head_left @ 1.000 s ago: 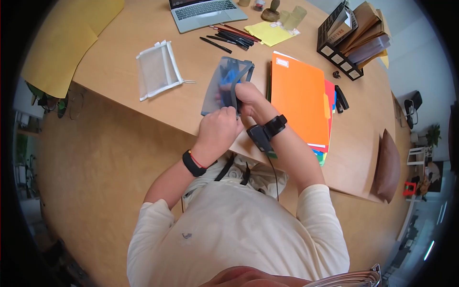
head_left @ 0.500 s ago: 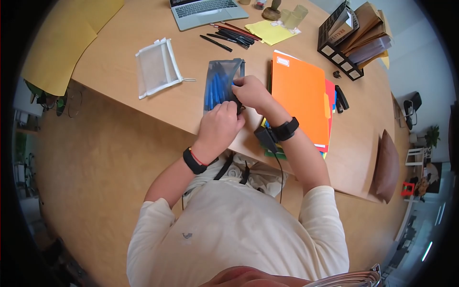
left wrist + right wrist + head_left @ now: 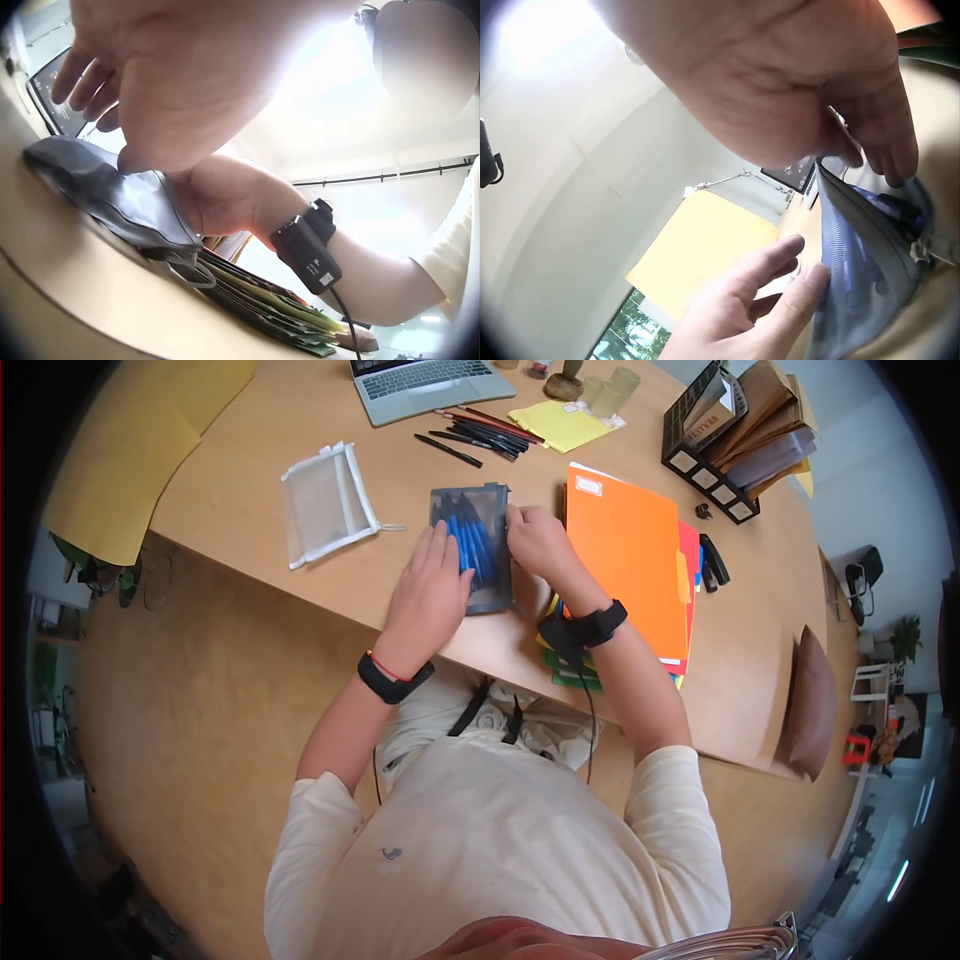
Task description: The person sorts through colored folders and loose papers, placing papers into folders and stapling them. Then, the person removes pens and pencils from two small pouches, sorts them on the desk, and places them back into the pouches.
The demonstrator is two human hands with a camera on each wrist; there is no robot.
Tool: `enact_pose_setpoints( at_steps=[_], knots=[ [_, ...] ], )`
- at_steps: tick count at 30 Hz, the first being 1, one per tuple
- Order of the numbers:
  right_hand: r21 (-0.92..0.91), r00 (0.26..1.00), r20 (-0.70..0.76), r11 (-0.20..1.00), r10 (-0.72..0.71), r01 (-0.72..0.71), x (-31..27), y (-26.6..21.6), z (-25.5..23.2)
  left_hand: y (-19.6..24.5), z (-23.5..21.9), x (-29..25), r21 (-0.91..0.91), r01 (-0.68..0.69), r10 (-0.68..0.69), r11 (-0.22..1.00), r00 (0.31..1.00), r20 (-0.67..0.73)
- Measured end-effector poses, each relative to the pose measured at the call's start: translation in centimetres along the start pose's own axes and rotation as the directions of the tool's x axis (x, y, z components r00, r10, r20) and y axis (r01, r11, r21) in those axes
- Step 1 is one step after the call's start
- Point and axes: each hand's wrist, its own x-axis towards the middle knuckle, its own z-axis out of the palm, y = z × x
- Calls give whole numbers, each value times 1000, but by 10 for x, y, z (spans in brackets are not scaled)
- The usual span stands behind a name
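Note:
A grey mesh zip pouch lies at the desk's front edge. Several blue pens show through its mesh. My left hand lies along the pouch's left side, fingers stretched out over the pens. On the other side, my right hand pinches the zip edge near the top corner, its fingers curled. From the right wrist, the zip edge of the pouch runs below the right hand's fingertips, with a zip pull at its near end. The left wrist view shows the pouch bulging under the left palm.
A white mesh pouch lies to the left. Black pens and a laptop are farther back. Stacked folders, orange on top, lie close by the right arm, with a stapler and file organizer beyond.
My right fingers, seen behind the mesh among the pens a second ago, are now outside at the zip edge. My left hand has let go of the lower edge and flattened over the pouch, which lies flatter.

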Motion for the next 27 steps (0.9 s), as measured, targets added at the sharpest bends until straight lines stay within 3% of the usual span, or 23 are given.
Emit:
enact_pose_setpoints(
  at_steps=[2, 5, 8, 11, 14, 17, 20, 23, 27],
  knots=[
    [-26, 997, 36, 997, 75, -74, -5, -12, -4, -6, 12, -3, 12, -51, 51, 999, 997, 52],
    [-210, 998, 45, 976, -43, 51, -3, -4, -2, -7, 16, -2, 4, -57, 56, 998, 992, 109],
    [-283, 993, 110, 957, -35, 65, 0, 2, -5, -4, 15, 0, -1, -42, 42, 999, 995, 87],
    [-290, 987, 144, 957, 73, -28, -2, -3, -7, -2, 16, 2, -7, -113, 113, 994, 993, 45],
    [-238, 999, 17, 970, -46, 49, -7, 0, -2, -4, 20, 0, 20, -129, 128, 991, 990, 52],
    [-162, 1000, -15, 987, -20, 17, -7, -6, -4, 2, 11, 5, -19, -69, 71, 997, 990, 124],
    [-218, 999, 43, 976, -6, 16, 3, 1, -1, 3, 7, 5, -16, -101, 102, 995, 990, 93],
    [-263, 992, 125, 965, 36, -2, 9, 5, 1, 7, 1, 7, 67, -109, 97, 992, 981, 166],
    [-230, 997, 80, 973, 22, -3, 10, 10, 3, 2, 10, 2, -32, -95, 98, 995, 985, 139]
  ],
)
